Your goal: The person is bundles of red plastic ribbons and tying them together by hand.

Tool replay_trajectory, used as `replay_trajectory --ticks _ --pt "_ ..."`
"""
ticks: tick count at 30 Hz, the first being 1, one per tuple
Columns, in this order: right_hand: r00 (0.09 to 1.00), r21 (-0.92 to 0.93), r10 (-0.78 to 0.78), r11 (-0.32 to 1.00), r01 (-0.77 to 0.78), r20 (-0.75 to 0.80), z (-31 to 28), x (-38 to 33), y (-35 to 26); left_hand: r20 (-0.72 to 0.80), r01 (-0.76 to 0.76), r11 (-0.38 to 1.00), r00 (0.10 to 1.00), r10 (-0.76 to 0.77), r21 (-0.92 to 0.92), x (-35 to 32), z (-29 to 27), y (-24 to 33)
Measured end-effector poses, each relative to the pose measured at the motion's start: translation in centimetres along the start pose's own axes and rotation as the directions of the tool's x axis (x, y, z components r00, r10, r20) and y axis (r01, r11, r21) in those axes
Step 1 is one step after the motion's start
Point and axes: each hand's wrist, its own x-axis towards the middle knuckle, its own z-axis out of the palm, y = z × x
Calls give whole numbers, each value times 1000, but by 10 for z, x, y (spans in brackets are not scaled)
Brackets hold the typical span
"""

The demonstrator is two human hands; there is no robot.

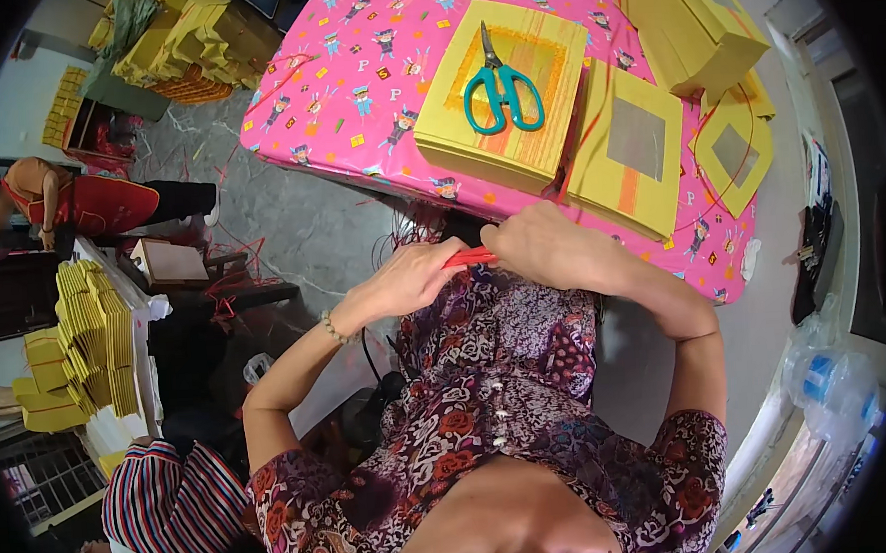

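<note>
Close in front of my body, a small bundle of red cord or strips stretches between my two hands. My left hand, below a beaded bracelet on the wrist, pinches one end of it. At the other end, my right hand is closed round the red bundle, its fingertips partly hidden. Just beyond the hands, a thick stack of yellow card pieces lies on the table. On top rest scissors with teal handles, blades pointing away. Beside the stack is a yellow card piece with a grey window.
A pink patterned cloth covers the table. More yellow card pieces stand at its far right. One person in a red apron is at the left, another in a striped top at lower left, near yellow stacks. Plastic bottles are at right.
</note>
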Motion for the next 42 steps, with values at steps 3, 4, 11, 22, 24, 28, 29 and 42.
replay_trajectory --ticks 3,4,11,22,24,28,29,42 --pt "999 -31 -16 999 15 -46 -2 0 -5 88 -72 993 993 80 -93 11 -14 2" --pt "999 -30 -14 999 13 -47 0 2 -7 118 -150 980 979 166 -130 16 -16 2" --pt "997 151 -4 988 15 -73 -32 -7 4 328 185 842 945 -10 -508 23 -24 12" --pt "762 236 270 959 -157 -589 -49 -23 39 -89 42 617 980 -180 -786 10 -26 6" --pt "611 434 348 901 -7 -711 -43 -8 24 -192 -24 652 963 -188 -758 18 -20 13" --pt "490 577 422 787 219 -763 -22 29 -3 -460 -131 743 850 -256 -657 36 -4 20" --pt "455 629 468 709 318 -758 -18 35 -8 -520 -169 790 827 -212 -590 43 1 19" --pt "346 359 247 880 311 -905 -22 60 -41 -896 -538 749 412 -167 -387 62 7 21"
